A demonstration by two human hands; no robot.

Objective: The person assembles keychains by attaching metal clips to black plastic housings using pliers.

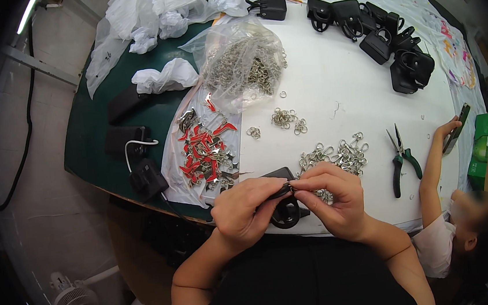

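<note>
Close to the table's near edge, a small black handbag [280, 173] with a looped handle lies between my hands. My left hand [238, 210] is closed on a black part of it, thumb and fingers pinched together. Fingertip to fingertip with it, my right hand [336, 198] pinches something tiny with a metallic glint, too small to make out. Just beyond my right hand is a heap of silver clasps [349, 156]. Small piles of metal rings [283, 117] lie farther off. Left of the handbag, red and silver charms [202, 153] are heaped on white plastic.
A clear bag of metal chains [248, 65] sits at mid-table. Several black mini handbags [372, 28] stand far right. Green-handled pliers [400, 162] lie right. A person [437, 240] at the right edge holds a phone [457, 129] beside a green box [481, 152]. Black devices with a cable [147, 178] lie left.
</note>
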